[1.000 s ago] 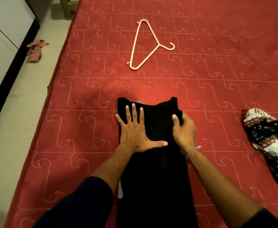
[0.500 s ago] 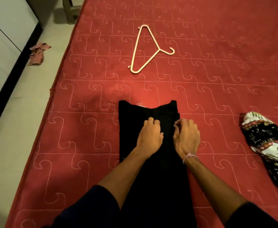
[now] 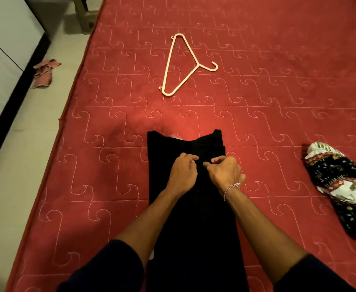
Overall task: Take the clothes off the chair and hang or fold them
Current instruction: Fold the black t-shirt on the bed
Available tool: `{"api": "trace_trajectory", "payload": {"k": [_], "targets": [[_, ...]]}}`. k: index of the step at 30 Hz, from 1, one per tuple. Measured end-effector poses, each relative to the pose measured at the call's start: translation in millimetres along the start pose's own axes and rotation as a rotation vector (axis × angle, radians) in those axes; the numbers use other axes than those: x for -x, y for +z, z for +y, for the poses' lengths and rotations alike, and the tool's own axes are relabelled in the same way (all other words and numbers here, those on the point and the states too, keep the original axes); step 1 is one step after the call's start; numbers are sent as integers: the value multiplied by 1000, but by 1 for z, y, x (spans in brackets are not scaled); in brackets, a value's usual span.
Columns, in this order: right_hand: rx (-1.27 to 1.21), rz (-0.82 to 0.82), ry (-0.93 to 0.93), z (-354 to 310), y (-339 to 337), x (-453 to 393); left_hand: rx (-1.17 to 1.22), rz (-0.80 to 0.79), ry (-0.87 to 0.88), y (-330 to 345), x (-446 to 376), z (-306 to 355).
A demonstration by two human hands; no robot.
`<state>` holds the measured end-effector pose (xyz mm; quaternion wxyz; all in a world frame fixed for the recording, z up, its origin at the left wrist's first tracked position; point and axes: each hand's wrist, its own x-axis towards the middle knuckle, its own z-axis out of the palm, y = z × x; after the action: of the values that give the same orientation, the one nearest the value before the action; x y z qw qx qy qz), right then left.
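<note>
pinching the black garment (image 3: 185, 207) near its far end, the left hand (image 3: 182, 172) and right hand (image 3: 225, 172) sit side by side, fingers curled into the cloth, forearms reaching over it. the garment lies flat in a long strip on the red mattress (image 3: 278, 102). a pale hanger (image 3: 185, 66) lies well beyond it, a patterned cloth (image 3: 345, 190) to the right, a pink rag (image 3: 44, 72) on the floor at left.

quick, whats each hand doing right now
Left hand: fingers curled, pinching the black garment.
Right hand: fingers curled, pinching the same black garment next to the left.
</note>
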<state>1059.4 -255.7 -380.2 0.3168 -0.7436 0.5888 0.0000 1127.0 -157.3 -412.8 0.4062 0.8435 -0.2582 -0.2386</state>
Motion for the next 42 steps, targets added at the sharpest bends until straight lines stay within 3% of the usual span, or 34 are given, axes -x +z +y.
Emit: {"api": "trace_trajectory", "payload": {"k": [4, 7, 12, 15, 17, 19, 24, 31, 33, 35, 38, 40, 42], "targets": [[38, 130, -390, 1, 5, 23, 355, -92, -142, -17, 6, 18], [8, 4, -529, 1, 9, 43, 577, -62, -187, -22, 9, 20], [-2, -171, -676, 4, 28, 66, 613, 134, -296, -32, 0, 1], [126, -86, -746, 0, 35, 80, 585, 194, -361, -45, -10, -13], [252, 15, -734, -1, 36, 86, 531, 220, -388, -52, -14, -25], [256, -28, -698, 1, 38, 91, 470, 244, -410, -56, -17, -38], [373, -25, -892, 19, 59, 100, 219, 332, -331, -56, -15, -44], [478, 66, -975, 41, 62, 96, -83, 478, -272, -53, 1, -41], [477, 85, -1026, 46, 60, 96, -194, 526, -190, -53, 9, -42], [491, 92, -1035, 52, 61, 97, -432, 569, 56, -51, 17, -48], [525, 38, -984, 60, 63, 103, -712, 367, 477, -41, 29, -66], [515, 6, -966, 61, 60, 108, -745, 158, 523, -36, 37, -75], [485, -23, -939, 64, 54, 116, -735, 43, 432, -37, 46, -77]]}}
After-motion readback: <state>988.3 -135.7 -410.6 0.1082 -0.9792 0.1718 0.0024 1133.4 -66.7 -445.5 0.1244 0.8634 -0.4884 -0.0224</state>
